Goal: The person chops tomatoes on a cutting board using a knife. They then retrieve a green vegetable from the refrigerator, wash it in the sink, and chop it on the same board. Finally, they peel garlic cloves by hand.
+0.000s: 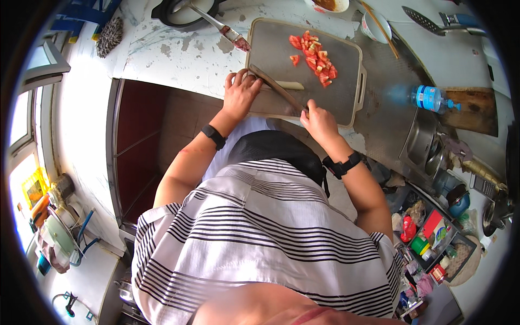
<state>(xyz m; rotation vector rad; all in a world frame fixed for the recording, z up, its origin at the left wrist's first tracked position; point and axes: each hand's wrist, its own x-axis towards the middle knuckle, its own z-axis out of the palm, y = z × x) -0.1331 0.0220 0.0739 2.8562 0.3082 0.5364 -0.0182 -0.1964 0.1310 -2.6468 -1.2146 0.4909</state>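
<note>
My right hand (321, 124) grips the handle of a kitchen knife (280, 89), its dark blade slanting up and left over the cutting board (268, 44). Under and beside the blade lies a pale vegetable stalk (290, 85), possibly a scallion. My left hand (239, 95) is at the board's left edge, fingers bent near the knife tip and the stalk's left end. Whether its fingers hold the stalk is hidden. Chopped tomato pieces (313, 57) lie in a heap on the board's far half.
Left of the board, another knife (219, 26) with a stained end rests across a black pot (183, 16). Beyond are a bowl of brown sauce (327, 5) and a bowl with chopsticks (375, 26). To the right lie a plastic bottle (430, 98) and a steel sink (420, 134).
</note>
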